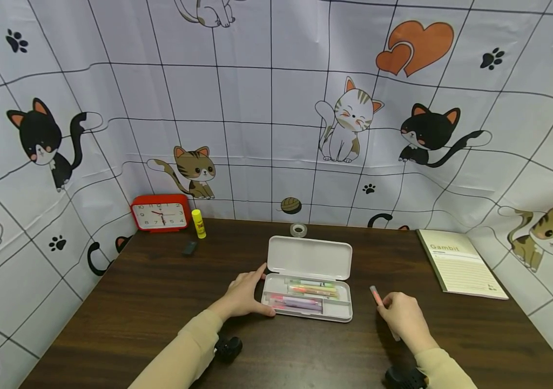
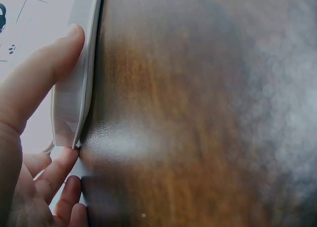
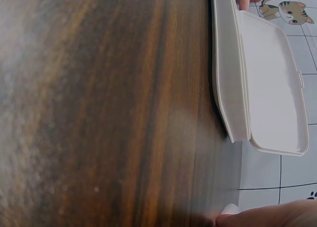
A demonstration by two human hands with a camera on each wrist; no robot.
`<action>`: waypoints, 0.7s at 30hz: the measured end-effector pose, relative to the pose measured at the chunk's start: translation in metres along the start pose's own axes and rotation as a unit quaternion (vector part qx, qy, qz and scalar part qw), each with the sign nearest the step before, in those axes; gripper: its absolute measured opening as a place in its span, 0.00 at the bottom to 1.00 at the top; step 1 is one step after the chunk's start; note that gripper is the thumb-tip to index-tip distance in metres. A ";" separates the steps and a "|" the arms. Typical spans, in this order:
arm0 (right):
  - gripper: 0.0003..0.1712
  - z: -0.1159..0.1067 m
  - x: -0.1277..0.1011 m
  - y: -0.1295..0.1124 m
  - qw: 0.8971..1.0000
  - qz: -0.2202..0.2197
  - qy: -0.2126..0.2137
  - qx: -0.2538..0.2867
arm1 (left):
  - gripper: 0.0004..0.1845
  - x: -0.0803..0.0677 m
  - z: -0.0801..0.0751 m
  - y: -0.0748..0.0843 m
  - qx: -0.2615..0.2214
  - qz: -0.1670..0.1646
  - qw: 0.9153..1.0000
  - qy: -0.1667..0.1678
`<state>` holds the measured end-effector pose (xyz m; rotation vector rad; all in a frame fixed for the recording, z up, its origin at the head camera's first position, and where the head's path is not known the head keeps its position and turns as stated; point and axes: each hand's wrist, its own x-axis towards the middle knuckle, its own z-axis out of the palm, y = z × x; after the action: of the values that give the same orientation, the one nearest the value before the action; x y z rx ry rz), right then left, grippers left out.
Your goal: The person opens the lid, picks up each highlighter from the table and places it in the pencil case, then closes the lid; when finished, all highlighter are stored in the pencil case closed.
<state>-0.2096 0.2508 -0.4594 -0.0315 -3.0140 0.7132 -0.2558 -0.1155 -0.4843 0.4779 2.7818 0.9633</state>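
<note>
A white pencil case (image 1: 346, 312) lies on the table with its lid (image 1: 309, 258) raised at the back. Inside its tray are several pens (image 1: 301, 303) in pink, purple, green and orange. My left hand (image 1: 241, 296) grips the case's left end; in the left wrist view the thumb presses the front wall of the case (image 2: 74, 103) and the fingers are at its end. To the right of the case, my right hand (image 1: 405, 316) pinches a pinkish-orange pen (image 1: 376, 295) above the table. Only a tip of it shows in the right wrist view, beside the thumb (image 3: 272, 216).
A red clock (image 1: 161, 212), a yellow glue stick (image 1: 199, 223) and a small dark block (image 1: 190, 248) stand at the back left. Behind the lid lies a tape roll (image 1: 304, 230). A notebook (image 1: 461, 265) lies at the right edge. A cat-print curtain surrounds the table.
</note>
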 end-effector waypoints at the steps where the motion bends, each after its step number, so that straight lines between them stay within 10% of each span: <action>1: 0.11 0.000 0.000 0.000 1.000 0.000 0.001 0.000 | 0.62 0.000 0.000 0.000 0.001 0.000 1.000 0.000; 21: 0.04 -0.007 -0.002 -0.009 0.999 -0.035 0.036 0.002 | 0.62 0.000 0.001 -0.001 0.002 0.008 1.000 0.004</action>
<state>-0.2075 0.2458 -0.4494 0.0485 -2.9300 0.6962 -0.2555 -0.1158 -0.4850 0.4999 2.7916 0.9660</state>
